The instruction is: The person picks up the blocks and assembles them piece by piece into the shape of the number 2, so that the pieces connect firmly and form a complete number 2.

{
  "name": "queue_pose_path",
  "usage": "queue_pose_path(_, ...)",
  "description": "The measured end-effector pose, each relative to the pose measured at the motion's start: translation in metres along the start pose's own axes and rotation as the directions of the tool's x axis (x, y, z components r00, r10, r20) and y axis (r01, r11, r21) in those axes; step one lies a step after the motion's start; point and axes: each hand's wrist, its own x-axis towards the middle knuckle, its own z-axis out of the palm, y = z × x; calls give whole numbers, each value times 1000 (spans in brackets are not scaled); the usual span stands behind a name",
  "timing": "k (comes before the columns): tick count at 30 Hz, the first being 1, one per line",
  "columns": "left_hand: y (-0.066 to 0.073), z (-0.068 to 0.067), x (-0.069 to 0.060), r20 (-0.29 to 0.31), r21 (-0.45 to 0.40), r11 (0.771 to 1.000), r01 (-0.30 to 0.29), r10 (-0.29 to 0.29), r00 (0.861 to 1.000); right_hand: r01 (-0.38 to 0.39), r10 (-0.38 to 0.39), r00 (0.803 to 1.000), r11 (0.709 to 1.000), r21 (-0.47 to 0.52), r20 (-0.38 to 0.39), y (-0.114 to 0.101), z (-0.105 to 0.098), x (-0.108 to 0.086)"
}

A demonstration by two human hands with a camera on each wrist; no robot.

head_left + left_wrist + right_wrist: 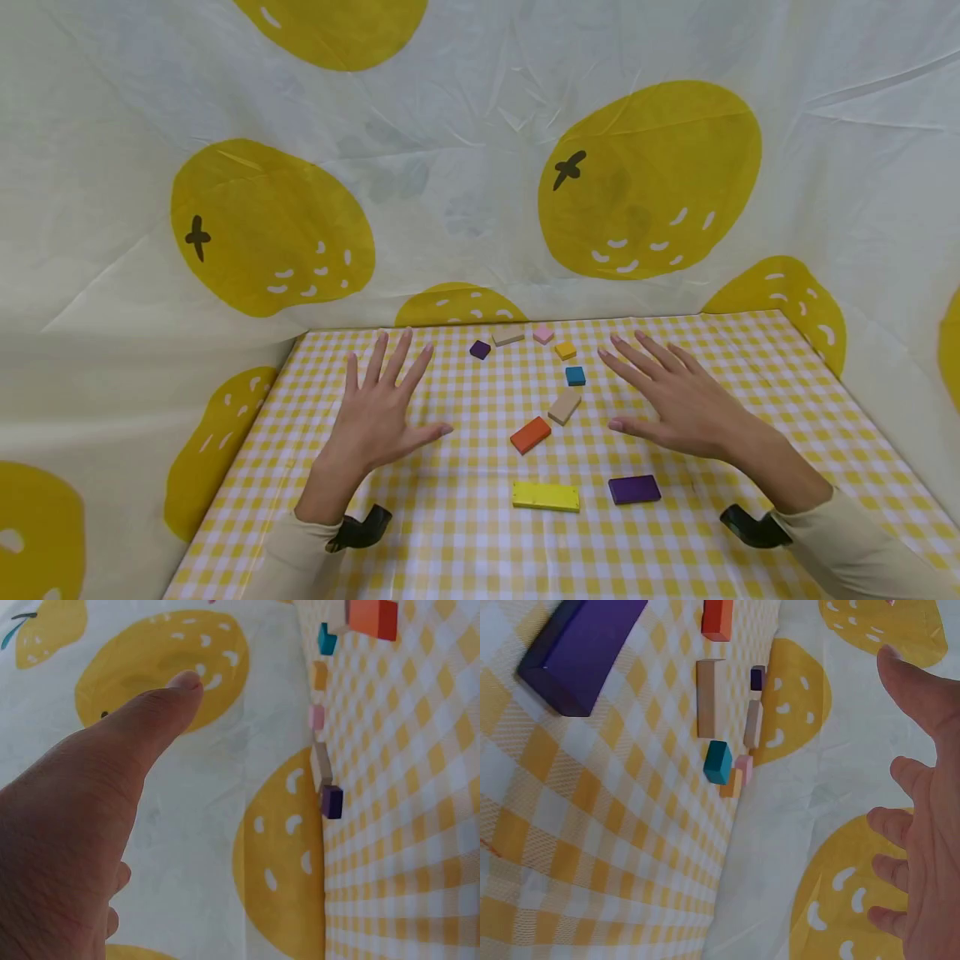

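Note:
My left hand (377, 417) hovers over the left of the table with its fingers spread and holds nothing. Opposite it, my right hand (678, 400) is also spread and holds nothing. Between them lie an orange block (531, 435), a wooden block (565, 407) and a teal block (575, 376). Farther back are an orange-yellow block (566, 351), a pink block (543, 334), another wooden block (508, 336) and a small dark purple block (480, 350). Nearer to me sit a long yellow block (546, 497) and a purple block (634, 489).
A yellow-and-white checked cloth (450, 550) covers the table. Behind and at the sides hangs a white curtain (450, 208) printed with big yellow fruit. Dark wrist mounts (363, 529) show at both sleeves.

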Motion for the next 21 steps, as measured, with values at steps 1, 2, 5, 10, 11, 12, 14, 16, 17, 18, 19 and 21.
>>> queue_pose_path(1,1,1,0,3,-5,1000,-2,2,1000,1,-1,1000,1000,7,9,0,0,-1)
queue_pose_path(2,3,2,-1,6,-11,1000,-5,5,1000,3,-3,1000,1000,17,17,0,1,-2)
queue_pose_path(5,9,6,-2,17,-42,999,-19,19,1000,-2,-2,999,998,62,54,1,3,-6)
queue_pose_path(10,16,15,-5,0,-75,995,-68,68,998,-2,-10,996,990,142,88,2,8,-14)
queue_pose_path(11,18,17,-5,-13,-77,993,-85,84,996,9,-22,996,988,152,83,2,9,-15)
queue_pose_path(12,20,19,-5,-31,-82,991,-105,103,994,21,-33,997,987,160,75,2,10,-16)
queue_pose_path(14,23,22,-6,-69,-97,984,-150,144,987,50,-61,996,984,170,60,2,13,-18)
queue_pose_path(16,27,25,-5,-107,-102,975,-198,187,977,95,-101,994,981,168,30,2,15,-20)
queue_pose_path(17,30,27,-5,-125,-113,969,-220,206,970,116,-120,993,979,165,16,3,17,-22)
queue_pose_path(18,32,28,-5,-135,-126,963,-239,222,966,133,-135,991,977,164,3,3,18,-23)
queue_pose_path(19,35,30,-4,-143,-143,956,-254,234,962,148,-149,989,975,164,-6,3,20,-24)
queue_pose_path(21,40,34,-5,-148,-190,943,-274,249,957,155,-157,988,971,183,-6,3,22,-26)
